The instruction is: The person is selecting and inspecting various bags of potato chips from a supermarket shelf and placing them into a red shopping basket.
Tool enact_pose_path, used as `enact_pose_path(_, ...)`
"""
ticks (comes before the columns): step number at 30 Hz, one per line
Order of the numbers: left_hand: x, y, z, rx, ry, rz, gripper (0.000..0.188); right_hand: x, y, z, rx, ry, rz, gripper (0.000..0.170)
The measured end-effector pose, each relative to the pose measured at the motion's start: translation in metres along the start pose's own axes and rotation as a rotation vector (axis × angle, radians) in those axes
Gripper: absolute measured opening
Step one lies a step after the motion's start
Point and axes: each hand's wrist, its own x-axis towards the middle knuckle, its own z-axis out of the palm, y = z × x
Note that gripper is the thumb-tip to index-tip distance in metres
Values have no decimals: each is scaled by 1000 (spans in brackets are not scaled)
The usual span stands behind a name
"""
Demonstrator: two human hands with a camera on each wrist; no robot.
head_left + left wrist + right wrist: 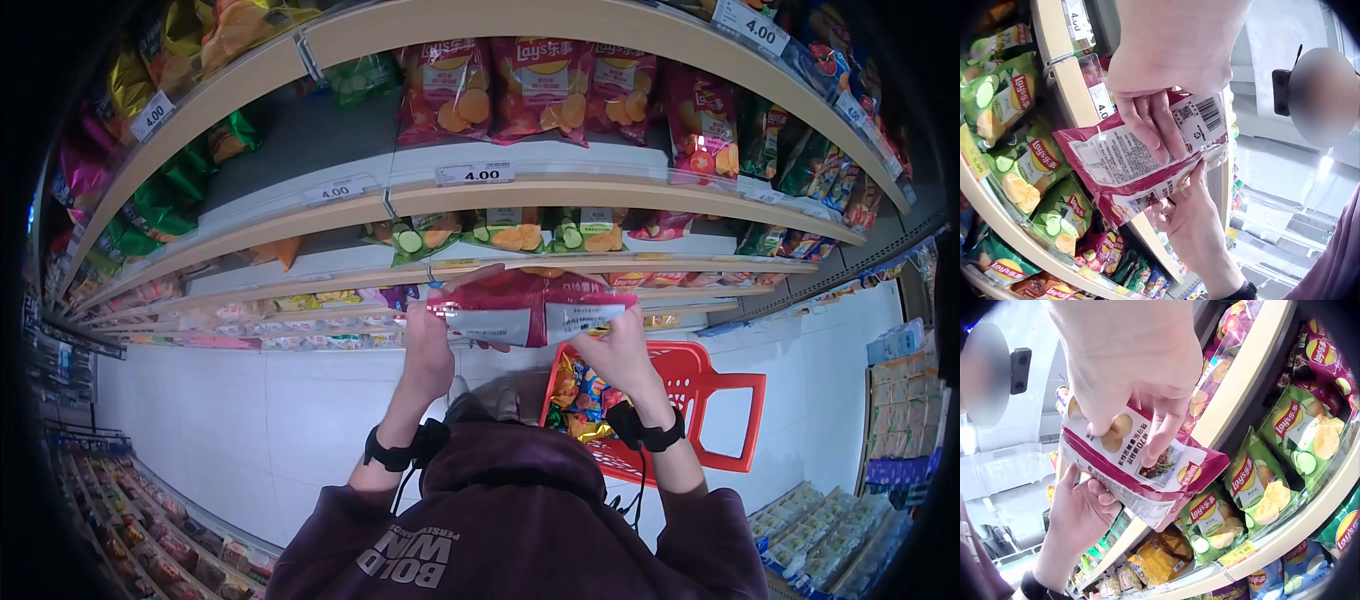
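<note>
A dark red bag of potato chips (535, 310) is held up in front of the chest, its printed back turned towards the head camera. At its left end the left hand (430, 350) grips it, while the right hand (618, 352) grips the other end. Text and a barcode cover the bag's back (1129, 156) in the left wrist view, where the left hand's fingers (1163, 128) lie across it. From the right wrist, a pictured side of the bag (1129, 450) shows, with the right hand's fingers (1163, 434) bent over it.
Shelves with red chip bags (540, 90), green chip bags (510, 232) and price tags (475, 174) rise ahead. A red shopping basket (690, 380) with several snack bags stands on the floor at the right. More stocked racks (150, 520) line the lower left.
</note>
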Motion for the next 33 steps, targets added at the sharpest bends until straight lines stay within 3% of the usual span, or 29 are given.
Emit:
enact_pose_path(1, -3, 4, -1, 72, -12, -12, 60, -1, 0, -1, -6, -12, 17, 35)
enact_pose_path(3, -1, -3, -2, -96, -95, -103, 59, -1, -2, 0, 26, -5, 52, 32)
enact_pose_path(9, 3, 4, 2, -121, -107, -168, 52, 4, -15, -2, 100, 1, 187, 14)
enact_pose_path(15, 4, 4, 1, -99, -115, -165, 54, 4, -12, -3, 89, -27, 187, 15)
enact_pose_path(18, 4, 4, 1, -101, -116, -166, 54, 3, -7, 2, 119, 31, 144, 33)
enact_pose_path(30, 2, 5, -1, -86, -132, -173, 53, 2, -5, 3, 117, 40, 120, 30)
enact_pose_path(33, 2, 5, -1, -76, -135, -167, 53, 2, -9, -1, 80, -21, 170, 16)
